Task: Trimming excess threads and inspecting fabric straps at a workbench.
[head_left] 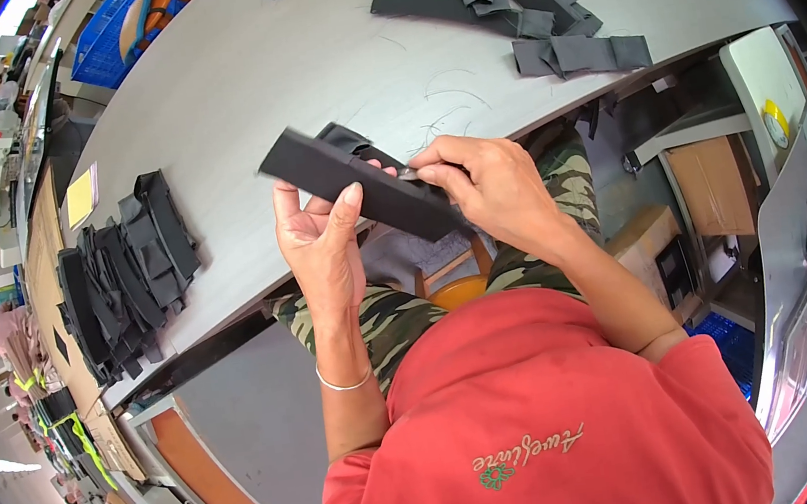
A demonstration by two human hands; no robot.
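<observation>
Across the front of my body I hold a dark grey sewn fabric strip (317,165), tilted down to the right. My left hand (318,237) is closed round its middle, thumb on the near face and fingers behind. At the strip's upper edge my right hand (501,185) pinches a small shiny metal tool (407,174). Most of that tool is hidden by my fingers, so its kind does not show. A folded flap (344,138) of the same dark cloth stands up behind the strip.
A row of stacked dark fabric pieces (129,276) lies on the table's left. More pieces (535,9) are heaped at the far right. Loose threads (450,95) lie on the grey table (234,101). A blue basket (110,36) stands far left; cardboard boxes (713,184) are at right.
</observation>
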